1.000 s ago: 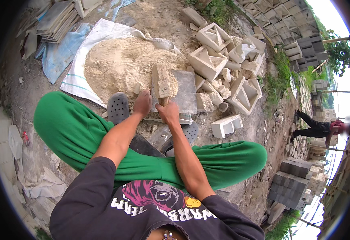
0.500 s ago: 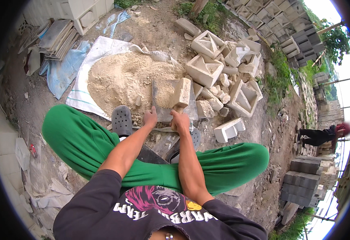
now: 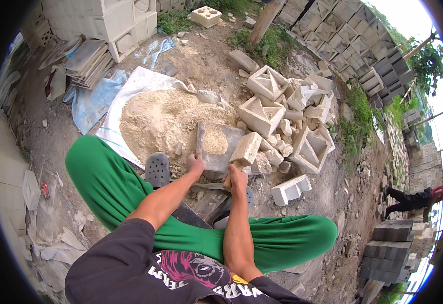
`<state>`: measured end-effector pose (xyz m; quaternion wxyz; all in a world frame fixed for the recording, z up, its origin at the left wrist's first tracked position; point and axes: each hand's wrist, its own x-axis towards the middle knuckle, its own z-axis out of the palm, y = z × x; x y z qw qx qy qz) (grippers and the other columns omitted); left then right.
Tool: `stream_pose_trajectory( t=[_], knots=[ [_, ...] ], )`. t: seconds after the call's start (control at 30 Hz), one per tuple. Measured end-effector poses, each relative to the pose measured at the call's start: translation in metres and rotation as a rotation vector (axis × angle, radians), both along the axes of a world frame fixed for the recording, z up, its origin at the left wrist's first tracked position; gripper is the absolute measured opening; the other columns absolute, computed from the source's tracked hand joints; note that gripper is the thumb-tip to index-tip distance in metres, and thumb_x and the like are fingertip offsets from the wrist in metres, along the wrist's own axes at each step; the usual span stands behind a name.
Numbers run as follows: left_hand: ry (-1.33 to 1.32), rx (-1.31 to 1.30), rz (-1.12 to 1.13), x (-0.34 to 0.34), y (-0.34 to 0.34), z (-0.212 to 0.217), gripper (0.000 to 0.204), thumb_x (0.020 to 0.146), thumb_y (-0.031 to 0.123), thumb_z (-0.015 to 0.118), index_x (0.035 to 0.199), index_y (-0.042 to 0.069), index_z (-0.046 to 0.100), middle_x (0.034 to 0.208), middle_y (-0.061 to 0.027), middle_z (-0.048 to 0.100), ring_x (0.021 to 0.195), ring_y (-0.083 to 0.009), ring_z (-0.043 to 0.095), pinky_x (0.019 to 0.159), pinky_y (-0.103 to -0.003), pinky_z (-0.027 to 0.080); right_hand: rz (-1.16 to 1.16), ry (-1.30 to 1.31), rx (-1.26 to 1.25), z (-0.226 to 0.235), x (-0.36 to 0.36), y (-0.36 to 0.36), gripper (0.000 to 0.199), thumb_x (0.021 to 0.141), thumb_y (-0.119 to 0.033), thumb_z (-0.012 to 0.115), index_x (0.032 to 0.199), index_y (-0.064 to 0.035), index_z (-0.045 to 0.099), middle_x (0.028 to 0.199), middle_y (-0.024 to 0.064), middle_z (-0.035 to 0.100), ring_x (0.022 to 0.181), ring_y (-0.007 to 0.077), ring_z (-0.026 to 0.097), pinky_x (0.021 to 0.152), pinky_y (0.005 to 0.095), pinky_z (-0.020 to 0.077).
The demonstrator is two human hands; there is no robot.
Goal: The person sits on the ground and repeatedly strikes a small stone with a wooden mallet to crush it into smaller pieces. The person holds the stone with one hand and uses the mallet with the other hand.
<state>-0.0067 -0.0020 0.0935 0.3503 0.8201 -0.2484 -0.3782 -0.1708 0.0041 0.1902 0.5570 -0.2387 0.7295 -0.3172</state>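
My left hand (image 3: 195,166) grips the near left corner of a flat dark grey slab (image 3: 219,163). A patch of pale crushed grit (image 3: 214,141) lies on the slab. My right hand (image 3: 236,178) is wrapped round the short handle of a mallet, whose blocky, dust-coated head (image 3: 246,148) tilts over the slab's right side. Behind the slab, a heap of sandy crushed material (image 3: 153,119) spreads over a white woven sack (image 3: 114,115). Just right of the mallet lie broken pale block pieces (image 3: 262,163).
Hollow pale blocks (image 3: 262,114) and rubble are piled to the right, with one block fragment (image 3: 291,190) nearer me. Stacked boards (image 3: 87,63) and a blue sheet (image 3: 90,101) lie at far left. Grey blocks (image 3: 386,253) stand at right, near another person (image 3: 409,200).
The mallet head has shifted right, off the middle of the slab, and tilts more. More of the grit on the slab shows. The whole view has shifted, so the scene sits lower.
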Motion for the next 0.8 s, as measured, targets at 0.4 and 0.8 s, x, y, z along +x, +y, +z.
stream_pose_trajectory(
  t=[0.4, 0.8],
  knots=[
    [0.14, -0.108, 0.199, 0.038, -0.008, 0.036, 0.059, 0.103, 0.05, 0.048, 0.097, -0.006, 0.066, 0.091, -0.0199, 0.069, 0.08, -0.0342, 0.069, 0.065, -0.046, 0.054, 0.197, -0.06, -0.261, 0.033, 0.045, -0.004, 0.03, 0.079, -0.021, 0.074, 0.083, 0.006, 0.062, 0.063, 0.0097, 0.061, 0.049, 0.0205, 0.061, 0.046, 0.0334, 0.05],
    [0.719, -0.262, 0.454, 0.155, -0.043, 0.04, 0.047, 0.105, 0.039, 0.049, 0.119, -0.005, 0.057, 0.102, -0.018, 0.068, 0.073, -0.0266, 0.072, 0.046, -0.034, 0.06, 0.635, 0.374, -0.367, 0.017, 0.096, 0.043, 0.042, 0.073, -0.037, 0.075, 0.096, -0.0019, 0.072, 0.085, 0.0247, 0.071, 0.083, 0.0428, 0.071, 0.075, 0.0482, 0.0552]
  ],
)
